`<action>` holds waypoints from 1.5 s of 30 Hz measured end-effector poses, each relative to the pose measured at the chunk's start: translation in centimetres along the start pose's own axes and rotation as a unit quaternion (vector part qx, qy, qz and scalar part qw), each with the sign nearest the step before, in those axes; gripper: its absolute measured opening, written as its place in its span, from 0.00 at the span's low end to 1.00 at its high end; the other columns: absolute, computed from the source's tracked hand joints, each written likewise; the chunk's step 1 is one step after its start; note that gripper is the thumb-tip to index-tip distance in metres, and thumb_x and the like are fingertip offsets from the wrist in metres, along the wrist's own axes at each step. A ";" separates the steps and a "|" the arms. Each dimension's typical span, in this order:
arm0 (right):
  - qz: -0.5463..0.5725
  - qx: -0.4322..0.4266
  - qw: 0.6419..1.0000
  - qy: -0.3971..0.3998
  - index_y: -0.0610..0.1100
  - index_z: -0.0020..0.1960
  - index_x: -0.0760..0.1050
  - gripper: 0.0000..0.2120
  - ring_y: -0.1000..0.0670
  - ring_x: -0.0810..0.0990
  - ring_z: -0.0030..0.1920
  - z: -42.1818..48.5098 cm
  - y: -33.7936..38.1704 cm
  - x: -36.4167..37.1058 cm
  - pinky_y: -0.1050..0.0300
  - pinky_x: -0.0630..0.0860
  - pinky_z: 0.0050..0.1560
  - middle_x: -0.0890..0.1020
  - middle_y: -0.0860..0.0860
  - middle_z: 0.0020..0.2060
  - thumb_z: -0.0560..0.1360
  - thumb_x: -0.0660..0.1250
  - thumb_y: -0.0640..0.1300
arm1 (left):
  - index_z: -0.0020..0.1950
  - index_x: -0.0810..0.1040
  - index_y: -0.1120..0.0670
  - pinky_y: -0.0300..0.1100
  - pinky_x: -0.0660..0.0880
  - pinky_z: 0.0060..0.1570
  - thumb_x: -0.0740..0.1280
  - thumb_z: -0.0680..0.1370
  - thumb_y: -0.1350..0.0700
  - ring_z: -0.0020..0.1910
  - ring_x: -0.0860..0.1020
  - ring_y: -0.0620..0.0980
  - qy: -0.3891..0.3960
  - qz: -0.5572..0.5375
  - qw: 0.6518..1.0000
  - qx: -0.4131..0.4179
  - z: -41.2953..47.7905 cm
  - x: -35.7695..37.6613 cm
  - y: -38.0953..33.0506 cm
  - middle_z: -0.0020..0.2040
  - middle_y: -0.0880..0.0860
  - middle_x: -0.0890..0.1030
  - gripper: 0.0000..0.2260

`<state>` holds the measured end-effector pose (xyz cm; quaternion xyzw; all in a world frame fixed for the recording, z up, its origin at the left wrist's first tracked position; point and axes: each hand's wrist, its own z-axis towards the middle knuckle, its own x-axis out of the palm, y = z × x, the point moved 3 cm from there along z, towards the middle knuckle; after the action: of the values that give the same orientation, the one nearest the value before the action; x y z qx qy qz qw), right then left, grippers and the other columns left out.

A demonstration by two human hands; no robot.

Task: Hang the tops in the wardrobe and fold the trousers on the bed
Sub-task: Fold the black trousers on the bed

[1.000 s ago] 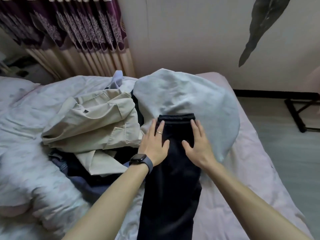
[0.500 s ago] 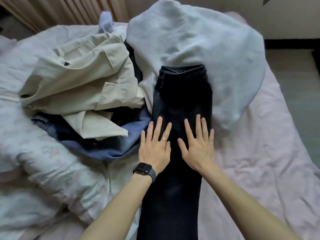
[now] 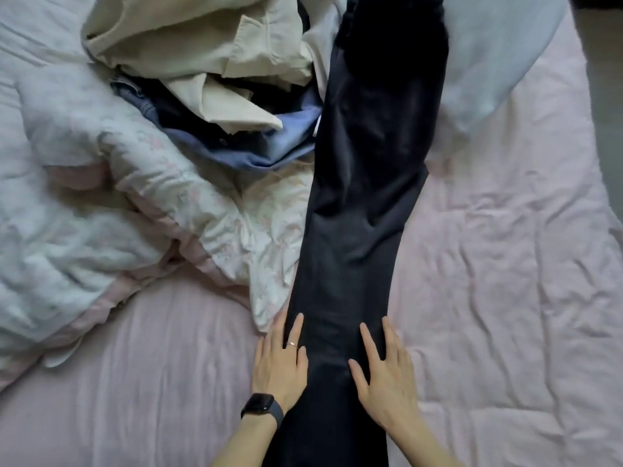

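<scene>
2 hands lay flat on the black trousers (image 3: 367, 170), which ran in one narrow strip down the pink bedsheet (image 3: 505, 298) from 12 o'clock to 6 o'clock. The left hand (image 3: 279, 362) had straight, slightly spread fingers and held nothing; it pressed the strip's left edge, with its outer fingers off the cloth. The right hand (image 3: 384, 379) was likewise straight-fingered and empty, and pressed the right edge. Both sat at about 6 o'clock, level with each other, with bare dark cloth between them.

In my judgement this flat, paired pressure served to smooth the legs, apparently laid one over the other, before a crosswise fold. The greater length of the trousers lay beyond the fingertips toward 12 o'clock, and the rest passed between the wrists and out of view.

The waist end rested on a pale blue-grey top (image 3: 499, 55) at 1 o'clock. A beige garment (image 3: 188, 38) lay over a blue garment (image 3: 263, 150) at 11 o'clock, touching the strip's left edge. A crumpled duvet (image 3: 84, 197) occupied 9 o'clock. A smartwatch (image 3: 261, 407) was worn on the left wrist.
</scene>
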<state>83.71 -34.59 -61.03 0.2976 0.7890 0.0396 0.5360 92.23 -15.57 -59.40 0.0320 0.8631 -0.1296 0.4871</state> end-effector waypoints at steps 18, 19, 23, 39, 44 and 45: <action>0.325 0.274 0.905 0.030 0.49 0.49 0.76 0.07 0.50 0.81 0.48 -18.7 -2.4 7.8 0.65 0.69 0.36 0.81 0.59 0.42 0.77 0.70 0.52 | 0.70 0.73 0.57 0.46 0.74 0.61 0.62 0.83 0.45 0.63 0.77 0.56 0.144 -0.283 0.937 -0.146 -17.2 7.8 7.6 0.65 0.55 0.79 0.22; 0.325 0.283 0.902 0.010 0.48 0.49 0.76 0.09 0.51 0.80 0.46 -19.8 -1.9 7.6 0.64 0.69 0.36 0.80 0.57 0.42 0.77 0.69 0.53 | 0.69 0.74 0.57 0.45 0.74 0.59 0.61 0.83 0.45 0.62 0.77 0.57 0.131 -0.278 0.941 -0.138 -18.0 7.5 7.6 0.64 0.55 0.80 0.21; 0.282 0.255 0.925 -0.030 0.47 0.52 0.77 0.11 0.51 0.78 0.43 -21.8 -1.0 6.0 0.59 0.69 0.36 0.80 0.56 0.42 0.79 0.67 0.54 | 0.62 0.78 0.55 0.47 0.76 0.53 0.60 0.83 0.45 0.56 0.78 0.58 0.117 -0.254 0.952 -0.124 -19.7 6.5 7.2 0.58 0.55 0.82 0.17; 0.253 0.288 0.922 0.058 0.49 0.47 0.80 0.07 0.47 0.79 0.48 -29.6 -5.9 11.1 0.55 0.69 0.47 0.82 0.55 0.40 0.79 0.67 0.51 | 0.53 0.77 0.52 0.47 0.75 0.44 0.53 0.81 0.34 0.50 0.80 0.58 0.175 -0.143 0.959 -0.170 -27.2 14.4 9.2 0.51 0.54 0.82 0.24; 0.229 0.292 0.928 0.036 0.43 0.33 0.68 0.24 0.42 0.75 0.38 -30.7 -6.1 11.1 0.49 0.65 0.40 0.77 0.48 0.29 0.80 0.64 0.58 | 0.57 0.74 0.47 0.43 0.74 0.50 0.65 0.80 0.46 0.51 0.78 0.52 0.177 -0.269 0.929 -0.185 -28.4 15.7 8.9 0.54 0.50 0.81 0.08; 0.234 0.294 0.926 0.031 0.43 0.32 0.65 0.26 0.42 0.75 0.37 -30.7 -5.9 11.0 0.47 0.64 0.39 0.75 0.48 0.28 0.80 0.63 0.59 | 0.57 0.74 0.47 0.43 0.72 0.48 0.64 0.81 0.47 0.51 0.78 0.52 0.161 -0.267 0.931 -0.191 -28.6 15.6 9.0 0.53 0.51 0.81 0.08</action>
<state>51.73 -25.90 -59.33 0.6166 0.6894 -0.0603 0.3753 61.84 -0.69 -60.34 -0.2729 0.9149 -0.0810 0.2862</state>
